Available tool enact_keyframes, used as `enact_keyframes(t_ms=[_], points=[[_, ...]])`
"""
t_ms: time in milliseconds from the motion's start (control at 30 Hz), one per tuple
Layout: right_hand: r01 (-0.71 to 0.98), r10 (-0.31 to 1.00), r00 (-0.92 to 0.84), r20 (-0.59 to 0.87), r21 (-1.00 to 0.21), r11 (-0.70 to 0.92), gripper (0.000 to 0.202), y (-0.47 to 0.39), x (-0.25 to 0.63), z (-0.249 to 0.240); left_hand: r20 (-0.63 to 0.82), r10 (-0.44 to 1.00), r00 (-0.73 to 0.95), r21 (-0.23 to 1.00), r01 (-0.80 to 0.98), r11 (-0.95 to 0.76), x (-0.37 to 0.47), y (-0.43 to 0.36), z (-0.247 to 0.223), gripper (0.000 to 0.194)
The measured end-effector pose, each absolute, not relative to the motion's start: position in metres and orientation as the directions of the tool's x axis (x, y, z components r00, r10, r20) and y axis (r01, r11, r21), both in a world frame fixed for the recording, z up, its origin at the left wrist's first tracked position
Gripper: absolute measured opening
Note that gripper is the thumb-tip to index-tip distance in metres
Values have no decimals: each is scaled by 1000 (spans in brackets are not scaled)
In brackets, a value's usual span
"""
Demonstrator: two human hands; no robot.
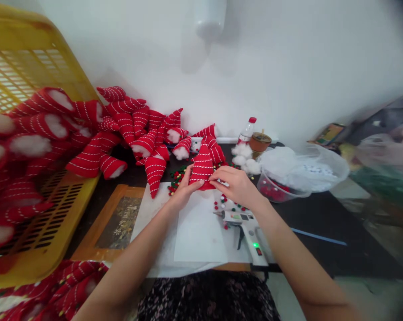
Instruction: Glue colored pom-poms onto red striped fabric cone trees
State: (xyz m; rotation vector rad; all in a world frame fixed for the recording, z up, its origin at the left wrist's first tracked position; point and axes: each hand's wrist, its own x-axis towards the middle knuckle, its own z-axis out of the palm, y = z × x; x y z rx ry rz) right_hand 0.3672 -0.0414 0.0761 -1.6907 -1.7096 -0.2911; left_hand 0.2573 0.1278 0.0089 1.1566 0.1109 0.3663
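A stuffed red cone hat (202,165) with white dashed stripes stands point up above the white paper (198,232). My left hand (184,191) is closed around its left side, thumb across the lower front. At the hat's lower right edge, the fingertips of my right hand (235,182) are pinched together. Whatever lies between them is too small to make out. Below my right hand rests a white glue gun (243,218) with a lit green light, its nozzle pointing left. Small red, white and green pom-poms (233,206) are scattered between the hand and the gun.
Many similar stuffed hats (124,127) are heaped at the back left and in a yellow basket (84,200). On the right stand a plastic tub (288,194), a red-capped bottle (246,131) and a brown jar (260,141). A blue stick (318,236) lies on the black table (348,249).
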Motion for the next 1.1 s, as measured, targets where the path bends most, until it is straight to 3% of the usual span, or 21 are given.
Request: enact_keyframes(t_ms=[200,600,700,933,1100], points=[[930,750,135,648,-345,130,22,-42,367,67,80,347,935,907,-212,363,256,126,13,92],[910,686,293,666,-414,13,9,-36,360,59,95,344,934,919,-215,329,255,125,14,87],[904,665,287,689,-425,52,9,-37,358,59,85,345,935,910,-213,355,255,125,15,88],[940,665,130,735,-305,153,23,-43,360,70,71,307,949,896,-196,400,255,126,13,91],[956,672,92,735,-254,146,18,-43,362,70,64,274,959,891,-179,418,255,128,11,94]])
